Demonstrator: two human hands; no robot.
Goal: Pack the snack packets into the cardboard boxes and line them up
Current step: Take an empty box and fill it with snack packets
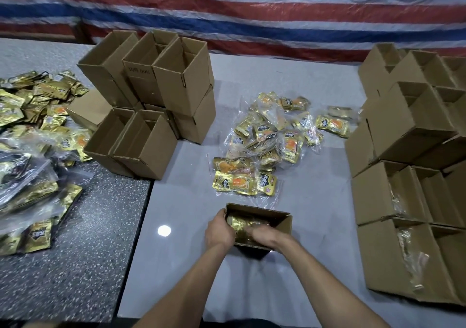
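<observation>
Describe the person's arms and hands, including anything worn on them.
Both forearms are bare, with no sleeves, watch or bracelet showing. The left hand and right hand wear no gloves. The right hand is blurred and some fingers are hidden in the box, so rings cannot be ruled out.
</observation>
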